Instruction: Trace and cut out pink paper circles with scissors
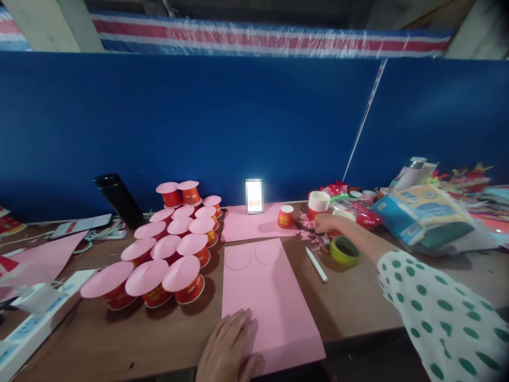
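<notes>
My left hand (229, 347) lies flat with its fingers stretched out on the lower left edge of a pink paper sheet (274, 302). Two circles are drawn side by side at the sheet's far end. My right hand (326, 223) reaches over to pink paper scraps (308, 223), beside a stack of paper cups (318, 204). Its fingers look drawn together; what they hold, if anything, is too small to make out. One red paper cup (285, 217) stands upside down on another pink sheet (250, 225). A white pen (317, 265) lies right of the drawn-on sheet.
Several red cups topped with pink paper discs (181, 273) stand at left. Further left are a black bottle (119, 201) and a white power strip (47, 313). A roll of green tape (344, 251) and a blue package (421, 217) lie right. A blue partition (222, 122) rises behind.
</notes>
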Motion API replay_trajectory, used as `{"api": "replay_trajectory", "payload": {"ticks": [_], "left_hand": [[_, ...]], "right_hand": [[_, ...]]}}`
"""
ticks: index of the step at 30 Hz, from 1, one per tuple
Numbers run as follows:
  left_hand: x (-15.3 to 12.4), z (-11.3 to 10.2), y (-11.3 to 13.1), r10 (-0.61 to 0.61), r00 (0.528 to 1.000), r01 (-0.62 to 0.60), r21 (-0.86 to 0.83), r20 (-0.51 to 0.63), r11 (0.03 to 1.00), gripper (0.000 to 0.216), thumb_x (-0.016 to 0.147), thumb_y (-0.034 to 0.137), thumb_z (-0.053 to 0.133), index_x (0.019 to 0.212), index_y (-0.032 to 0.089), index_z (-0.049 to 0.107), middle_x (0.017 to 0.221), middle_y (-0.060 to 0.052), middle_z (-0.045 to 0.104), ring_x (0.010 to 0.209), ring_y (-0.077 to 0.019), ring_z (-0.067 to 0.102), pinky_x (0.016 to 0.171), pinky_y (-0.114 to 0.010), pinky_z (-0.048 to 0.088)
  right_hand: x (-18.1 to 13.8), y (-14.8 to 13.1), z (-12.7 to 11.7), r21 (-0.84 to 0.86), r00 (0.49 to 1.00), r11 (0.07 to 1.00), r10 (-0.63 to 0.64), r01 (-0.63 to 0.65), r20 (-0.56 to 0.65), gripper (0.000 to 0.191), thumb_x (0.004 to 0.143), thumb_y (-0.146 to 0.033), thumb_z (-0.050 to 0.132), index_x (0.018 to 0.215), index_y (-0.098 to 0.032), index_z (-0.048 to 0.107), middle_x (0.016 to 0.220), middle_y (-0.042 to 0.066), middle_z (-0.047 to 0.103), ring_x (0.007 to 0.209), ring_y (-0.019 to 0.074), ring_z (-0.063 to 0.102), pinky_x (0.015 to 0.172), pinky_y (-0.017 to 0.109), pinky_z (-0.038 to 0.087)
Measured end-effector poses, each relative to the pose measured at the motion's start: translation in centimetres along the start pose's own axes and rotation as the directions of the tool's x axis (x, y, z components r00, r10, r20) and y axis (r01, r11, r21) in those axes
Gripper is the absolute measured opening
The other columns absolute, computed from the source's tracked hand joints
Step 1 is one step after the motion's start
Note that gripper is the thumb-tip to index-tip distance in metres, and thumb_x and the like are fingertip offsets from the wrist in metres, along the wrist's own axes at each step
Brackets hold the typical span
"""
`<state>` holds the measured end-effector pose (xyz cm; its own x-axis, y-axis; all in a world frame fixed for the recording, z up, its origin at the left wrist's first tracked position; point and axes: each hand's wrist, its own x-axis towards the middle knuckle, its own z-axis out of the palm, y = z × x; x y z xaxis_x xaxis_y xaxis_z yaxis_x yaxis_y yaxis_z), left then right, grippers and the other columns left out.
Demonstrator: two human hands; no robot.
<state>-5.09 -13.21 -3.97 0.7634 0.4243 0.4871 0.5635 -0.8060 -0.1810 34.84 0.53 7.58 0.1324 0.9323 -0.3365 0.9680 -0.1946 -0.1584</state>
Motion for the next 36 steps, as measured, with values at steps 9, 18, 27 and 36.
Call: {"api": "replay_trajectory", "payload": {"ticks": [9, 18, 27, 36], "left_hand": [[0.1, -0.3, 0.2, -0.024, 1.0, 0.024, -0.017, -0.006, 1.0, 0.046, 0.078, 0.04, 0.051, 0.12, 0.022, 0.05, 0.123, -0.005, 0.053, 0.11, -0.0193, 0.05, 0.089, -0.031, 0.045], [0.1, -0.2, 0.2, -0.023, 1.0, 0.023, -0.021, 0.007, 1.0, 0.044, 0.078, 0.04, 0.05, 0.119, 0.023, 0.05, 0.122, -0.006, 0.053, 0.11, -0.0191, 0.05, 0.09, -0.03, 0.044], [0.3, -0.7, 0.3, -0.033, 0.999, 0.033, -0.034, 0.024, 0.999, 0.044, 0.079, 0.039, 0.049, 0.12, 0.022, 0.05, 0.123, -0.007, 0.053, 0.11, -0.0201, 0.05, 0.089, -0.032, 0.045], [0.3, -0.9, 0.5, -0.043, 0.997, 0.046, -0.037, 0.069, 0.998, 0.046, 0.079, 0.039, 0.049, 0.121, 0.021, 0.048, 0.125, -0.007, 0.051, 0.112, -0.0207, 0.048, 0.091, -0.033, 0.044]], "right_hand": [[-1.3, 3.0, -1.1, 0.471, 0.987, 0.882, -0.058, -0.02, 0.15, 0.013, 0.066, -0.026, 0.065, 0.068, -0.013, 0.061, 0.042, 0.0, 0.052, 0.034, 0.007, 0.041, 0.033, 0.017, 0.023], [-2.2, 4.0, 0.7, 0.853, 0.99, 0.522, -0.12, 0.0, 0.074, 0.023, 0.068, -0.032, 0.066, 0.08, -0.015, 0.057, 0.064, 0.001, 0.059, 0.044, 0.0046, 0.044, 0.034, 0.014, 0.026], [-2.9, 3.9, 1.5, 0.939, 0.991, 0.343, -0.132, 0.024, 0.023, 0.021, 0.074, -0.034, 0.061, 0.074, -0.015, 0.052, 0.064, -0.001, 0.054, 0.044, 0.0025, 0.04, 0.034, 0.011, 0.026], [-3.5, 3.5, 1.7, 0.958, 0.983, 0.273, -0.182, 0.084, -0.034, 0.021, 0.074, -0.034, 0.061, 0.078, -0.016, 0.051, 0.07, 0.0, 0.055, 0.042, 0.0013, 0.036, 0.032, 0.01, 0.025]]}}
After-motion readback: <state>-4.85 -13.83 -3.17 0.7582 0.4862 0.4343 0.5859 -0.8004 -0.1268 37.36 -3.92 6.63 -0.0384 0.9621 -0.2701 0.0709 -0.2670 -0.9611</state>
